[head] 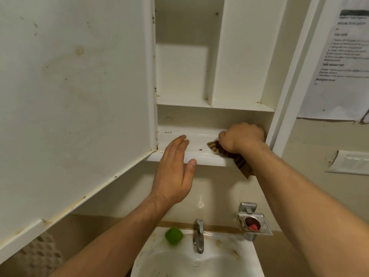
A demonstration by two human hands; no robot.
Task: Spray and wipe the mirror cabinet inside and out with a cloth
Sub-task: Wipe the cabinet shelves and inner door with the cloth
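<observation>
Where fist [241, 136] grips, cloth [229, 154] mostly hidden.

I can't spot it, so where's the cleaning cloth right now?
The cloth is bunched in the right hand, pressed on the cabinet's bottom shelf at its right end, above the sink.

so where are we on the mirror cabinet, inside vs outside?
Done: door is swung open and the shelves are bare. In hand: right hand presses a striped cloth onto the bottom shelf; left hand is open, resting on that shelf's front edge. Left: brown specks on the shelf, stains on the door's inner face. The mirror side faces away, so the outside can't be judged. No spray bottle in view.
</observation>
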